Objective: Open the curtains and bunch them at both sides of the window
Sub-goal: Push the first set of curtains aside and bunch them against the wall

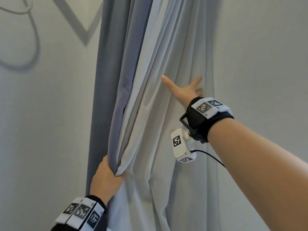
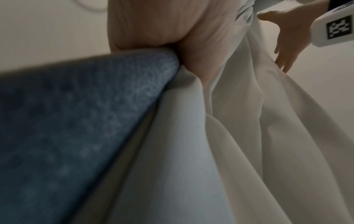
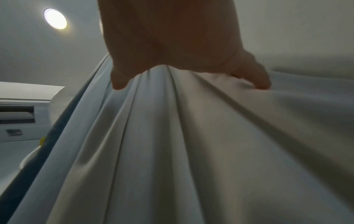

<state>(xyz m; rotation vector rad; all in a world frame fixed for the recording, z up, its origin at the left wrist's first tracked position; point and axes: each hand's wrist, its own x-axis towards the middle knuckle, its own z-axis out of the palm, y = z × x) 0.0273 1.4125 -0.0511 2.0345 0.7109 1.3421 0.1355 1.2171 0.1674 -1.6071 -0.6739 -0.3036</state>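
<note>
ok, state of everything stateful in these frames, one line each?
curtain: pale lining side showing, gathered in folds, no window in view
blue curtain edge: pulled together with the pale folds
left hand: grips the bunched edge low down
right hand: fingers spread flat, presses on the folds higher up
ceiling light: on
air conditioner: flap state unclear
</note>
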